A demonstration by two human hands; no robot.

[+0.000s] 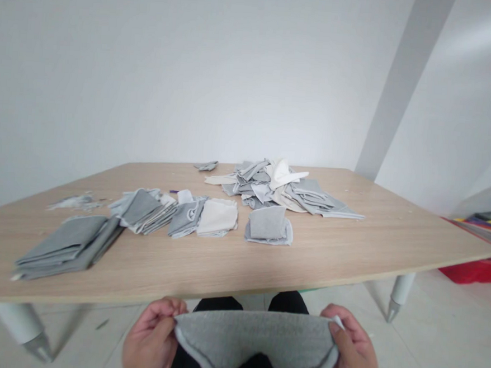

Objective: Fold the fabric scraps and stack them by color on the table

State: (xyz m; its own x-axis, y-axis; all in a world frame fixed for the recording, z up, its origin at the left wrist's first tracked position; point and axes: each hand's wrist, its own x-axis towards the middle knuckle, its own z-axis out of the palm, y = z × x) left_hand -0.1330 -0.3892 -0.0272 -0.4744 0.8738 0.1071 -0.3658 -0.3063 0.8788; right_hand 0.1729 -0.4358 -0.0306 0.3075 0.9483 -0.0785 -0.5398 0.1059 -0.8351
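Observation:
A piece of grey fabric [256, 333] is stretched between my two hands, over the lap and just in front of the table edge. Its top edge runs nearly straight, and a curved notch shows in its lower middle. My left hand [155, 334] pinches the left corner between thumb and fingers. The right corner is gripped in the same way by my right hand [351, 348]. Beyond the fabric, on the table [206, 265], lies a small folded grey cloth stack [268, 225].
Folded grey cloths [64, 244] lie at the table's left front. Beside them are a stack of grey pieces [143, 210], a piece with a printed mark [186, 218] and cream cloths [218, 217]. A loose scrap heap [271, 183] sits behind. Red material [475, 267] is at right.

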